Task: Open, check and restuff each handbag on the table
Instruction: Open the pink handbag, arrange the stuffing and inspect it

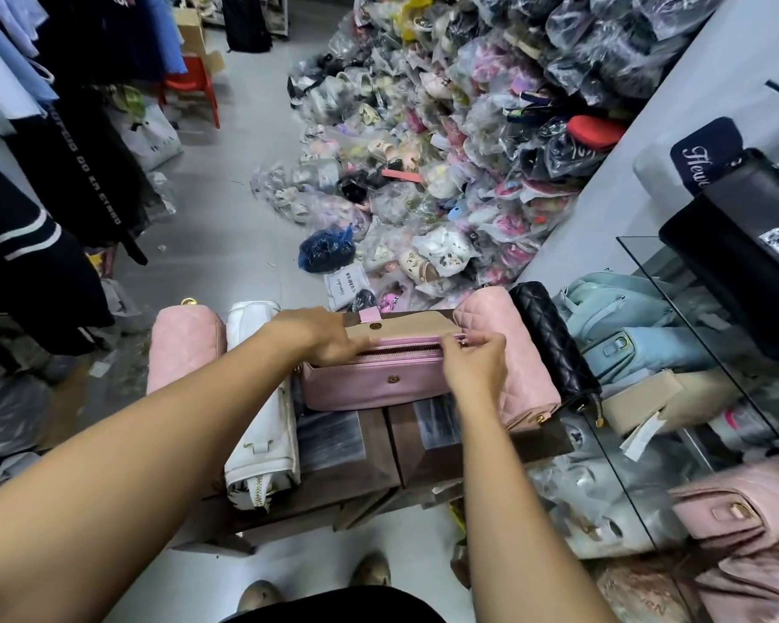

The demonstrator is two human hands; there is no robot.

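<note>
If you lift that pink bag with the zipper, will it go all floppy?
Probably not much: the pink bag keeps a boxy shape, so it looks fairly stiff. Its open flap would likely swing. The zipper gapes between the left hand and right hand, so the top might sag a little.

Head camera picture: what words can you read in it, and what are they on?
"Fle…" in white script, rest hidden: dark blue fabric pouch.
Letters down the black hanging garment: too blurred to read.
Print on the white paper card: too small.
Print on the white plastic bag: too faint.
</note>
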